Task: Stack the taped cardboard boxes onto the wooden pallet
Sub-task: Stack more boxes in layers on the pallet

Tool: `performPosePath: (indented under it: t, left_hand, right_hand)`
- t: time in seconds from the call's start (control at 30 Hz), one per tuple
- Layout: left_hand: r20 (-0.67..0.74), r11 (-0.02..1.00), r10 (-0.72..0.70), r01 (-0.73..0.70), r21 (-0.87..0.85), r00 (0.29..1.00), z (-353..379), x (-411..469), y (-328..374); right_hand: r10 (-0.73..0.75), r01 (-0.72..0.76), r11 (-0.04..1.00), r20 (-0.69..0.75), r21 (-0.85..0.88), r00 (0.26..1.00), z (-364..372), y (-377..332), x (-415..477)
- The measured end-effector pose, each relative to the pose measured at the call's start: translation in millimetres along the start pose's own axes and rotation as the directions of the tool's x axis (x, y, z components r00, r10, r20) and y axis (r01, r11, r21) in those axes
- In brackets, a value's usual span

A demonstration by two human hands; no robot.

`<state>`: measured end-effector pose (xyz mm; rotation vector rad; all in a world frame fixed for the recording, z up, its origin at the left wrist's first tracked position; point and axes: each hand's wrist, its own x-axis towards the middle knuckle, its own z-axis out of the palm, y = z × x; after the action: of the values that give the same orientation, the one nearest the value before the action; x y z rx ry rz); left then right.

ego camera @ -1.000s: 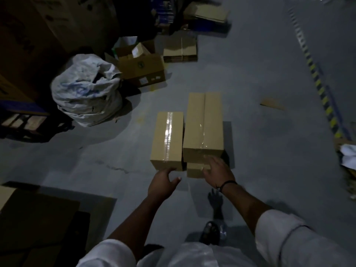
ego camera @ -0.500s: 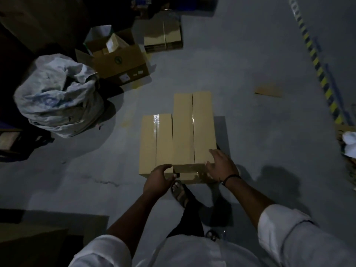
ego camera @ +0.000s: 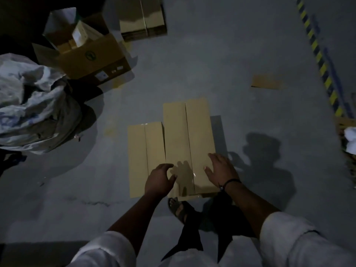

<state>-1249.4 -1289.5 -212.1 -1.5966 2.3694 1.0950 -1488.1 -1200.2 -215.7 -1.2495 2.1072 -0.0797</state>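
Observation:
Two taped cardboard boxes lie side by side on the grey floor: a shorter left box and a taller right box stacked on another box whose edge shows below it. My left hand hovers over the near end where the two boxes meet, fingers loosely spread and holding nothing. My right hand, with a dark wristband, reaches to the right box's near right edge, fingers straight. No pallet is in view.
A full white sack sits at the left. An open cardboard carton and a flat bundle of cardboard lie behind. A cardboard scrap and a yellow-black floor stripe are at the right. My sandalled foot stands near the boxes.
I have stepped closer and now look straight down on the boxes. Both hands moved from the boxes' near faces up over their tops.

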Motion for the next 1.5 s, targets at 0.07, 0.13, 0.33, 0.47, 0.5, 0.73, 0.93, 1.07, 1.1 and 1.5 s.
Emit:
performPosePath:
  t: [0.07,0.13,0.33,0.47,0.5,0.73,0.93,1.07,1.1,1.5]
  left_hand:
    - [0.014,1.0,-0.007,0.007,0.022,1.0,2,26,-2]
    - [0.017,0.998,-0.035,0.034,0.045,0.999,5,50,-2]
    - [-0.03,0.99,-0.081,0.084,0.111,0.996,18,109,0]
    - [0.008,0.972,-0.169,0.165,0.17,0.986,33,141,-4]
    - [0.028,0.969,-0.174,0.166,0.181,0.984,37,148,-6]
    - [0.099,0.986,-0.16,0.155,0.057,0.982,67,186,-20]
    - [0.081,0.992,-0.119,0.122,-0.033,0.99,78,182,-9]
    - [0.119,0.996,-0.065,0.057,0.071,0.991,69,167,1]
    - [0.123,0.994,-0.064,0.052,0.099,0.99,65,161,4]
    - [-0.194,0.972,-0.187,0.21,0.107,0.963,-44,29,35]
  right_hand:
    - [0.024,-0.024,1.0,0.043,-0.004,0.999,2,8,23]
    - [0.045,-0.044,0.999,0.071,-0.022,0.996,2,17,46]
    - [0.066,-0.056,0.994,0.104,-0.094,0.992,3,32,110]
    - [0.1,-0.087,0.991,0.134,-0.099,0.986,11,37,143]
    - [0.104,-0.092,0.992,0.135,-0.09,0.985,15,39,150]
    - [-0.021,0.03,0.997,0.122,-0.071,0.992,42,49,178]
    - [-0.04,0.041,0.999,0.111,-0.013,0.993,46,47,178]
    - [-0.036,0.03,0.999,0.205,0.034,0.978,32,46,171]
    - [-0.033,0.028,0.999,0.222,0.026,0.975,27,43,167]
    - [-0.126,0.136,0.972,0.06,-0.194,0.99,-55,-82,60]
